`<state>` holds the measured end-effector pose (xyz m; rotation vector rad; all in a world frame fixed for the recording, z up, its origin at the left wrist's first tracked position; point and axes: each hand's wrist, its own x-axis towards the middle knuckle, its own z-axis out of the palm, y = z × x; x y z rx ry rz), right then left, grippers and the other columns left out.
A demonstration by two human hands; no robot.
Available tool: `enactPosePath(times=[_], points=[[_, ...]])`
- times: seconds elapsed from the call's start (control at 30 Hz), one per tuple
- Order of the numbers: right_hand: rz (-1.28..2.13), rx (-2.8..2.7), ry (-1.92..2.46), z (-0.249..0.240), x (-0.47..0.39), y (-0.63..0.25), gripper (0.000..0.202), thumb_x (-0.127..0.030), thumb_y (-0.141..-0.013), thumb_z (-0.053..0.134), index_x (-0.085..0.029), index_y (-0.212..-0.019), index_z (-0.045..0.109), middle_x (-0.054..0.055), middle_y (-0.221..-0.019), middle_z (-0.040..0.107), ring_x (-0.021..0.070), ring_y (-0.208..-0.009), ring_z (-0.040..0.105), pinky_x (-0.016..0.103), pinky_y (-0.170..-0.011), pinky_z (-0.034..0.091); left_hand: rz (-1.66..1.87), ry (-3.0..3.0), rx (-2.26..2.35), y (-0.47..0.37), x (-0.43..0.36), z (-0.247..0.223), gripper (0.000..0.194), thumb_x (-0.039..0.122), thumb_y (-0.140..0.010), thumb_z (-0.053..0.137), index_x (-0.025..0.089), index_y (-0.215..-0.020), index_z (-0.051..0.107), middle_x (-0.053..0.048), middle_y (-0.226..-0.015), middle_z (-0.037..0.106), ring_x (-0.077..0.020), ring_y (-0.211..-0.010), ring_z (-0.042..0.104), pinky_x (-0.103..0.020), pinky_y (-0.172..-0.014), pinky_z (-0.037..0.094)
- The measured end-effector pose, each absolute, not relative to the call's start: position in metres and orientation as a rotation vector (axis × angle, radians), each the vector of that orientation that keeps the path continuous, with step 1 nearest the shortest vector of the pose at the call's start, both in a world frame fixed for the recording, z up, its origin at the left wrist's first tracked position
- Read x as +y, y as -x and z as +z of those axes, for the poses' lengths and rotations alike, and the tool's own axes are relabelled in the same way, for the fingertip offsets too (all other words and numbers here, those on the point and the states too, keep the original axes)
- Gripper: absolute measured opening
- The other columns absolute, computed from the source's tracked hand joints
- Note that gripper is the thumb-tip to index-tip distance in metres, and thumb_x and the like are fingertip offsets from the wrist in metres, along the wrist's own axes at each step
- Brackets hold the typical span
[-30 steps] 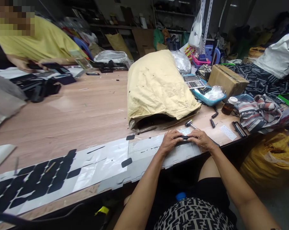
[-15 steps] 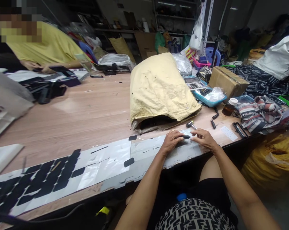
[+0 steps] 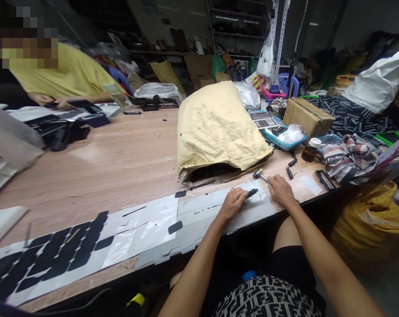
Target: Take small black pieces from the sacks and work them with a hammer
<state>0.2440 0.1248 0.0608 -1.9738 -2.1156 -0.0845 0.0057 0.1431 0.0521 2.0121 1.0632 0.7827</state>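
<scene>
At the near edge of the wooden table (image 3: 136, 154), I see the left hand (image 3: 233, 202) pinching a slim black part (image 3: 252, 193), which pokes out past the fingertips over a grey board (image 3: 193, 229). The right hand (image 3: 281, 190) has just left that part and now reaches the handle of a small hammer (image 3: 261, 176), whose head points away just beyond the black part. Its fingers curl at the handle's end, though I cannot tell from where I stand whether they are closed on it. So the work no longer has both hands on one piece: the left alone steadies the part, and the right turns to a tool. To the right of the right fingers lie a white slip (image 3: 310, 185) and a black case (image 3: 325, 180), while well left of the left fingers dark patches (image 3: 83, 237) cover a white sheet (image 3: 146, 224). Beyond both sets of fingers slumps a big yellow sack (image 3: 222, 127), and off to its right stand a brown bottle (image 3: 309, 152) and a cardboard box (image 3: 308, 118). Farthest left, a co-worker in a yellow top (image 3: 83, 75) bends over the same table.
</scene>
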Motion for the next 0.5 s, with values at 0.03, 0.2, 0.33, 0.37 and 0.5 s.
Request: enactPosePath(times=[0.03,0.2,0.33,0.37,0.5], points=[[-0.097,-2.118,1.975,0.06,0.124,-0.244,0.037,-0.024,-0.096,0.053,-0.026,-0.132,0.058,0.009,-0.112,0.061,0.0235,-0.101,0.053,0.031,-0.083,0.043,0.78,-1.968,1.021,-0.003,0.126,0.056,0.047,0.052,-0.099,0.037,0.022,-0.074,0.062,-0.004,-0.078,0.061,-0.0206,-0.082,0.055,-0.035,-0.084,0.043],[-0.127,-2.132,1.978,0.061,0.123,-0.24,0.035,-0.023,-0.096,0.051,-0.024,-0.13,0.059,0.01,-0.112,0.06,0.0253,-0.102,0.052,0.033,-0.084,0.043,0.465,-1.607,0.846,0.007,0.03,0.055,0.046,0.059,-0.096,0.042,0.023,-0.091,0.07,-0.003,-0.081,0.068,-0.018,-0.072,0.058,-0.029,-0.067,0.044],[-0.139,-2.131,1.998,0.064,0.123,-0.237,0.034,-0.023,-0.096,0.05,-0.022,-0.129,0.058,0.011,-0.112,0.06,0.0254,-0.102,0.051,0.034,-0.085,0.042,0.358,-1.593,0.958,-0.002,0.004,0.005,0.042,0.054,-0.094,0.048,0.021,-0.087,0.072,-0.003,-0.081,0.07,-0.0196,-0.078,0.062,-0.029,-0.072,0.046],[-0.14,-2.134,2.004,0.065,0.123,-0.237,0.034,-0.023,-0.097,0.049,-0.022,-0.129,0.058,0.011,-0.112,0.06,0.0252,-0.101,0.051,0.034,-0.085,0.042,0.312,-1.594,1.032,-0.006,0.005,-0.01,0.042,0.053,-0.093,0.048,0.02,-0.088,0.073,-0.004,-0.083,0.071,-0.0206,-0.08,0.063,-0.03,-0.074,0.047],[-0.139,-2.15,2.018,0.067,0.121,-0.237,0.035,-0.025,-0.097,0.048,-0.022,-0.132,0.056,0.01,-0.114,0.059,0.0242,-0.101,0.051,0.033,-0.084,0.041,0.071,-1.558,1.262,-0.013,0.013,-0.051,0.047,0.051,-0.094,0.046,0.017,-0.113,0.073,-0.01,-0.108,0.075,-0.0266,-0.101,0.068,-0.035,-0.09,0.049]])
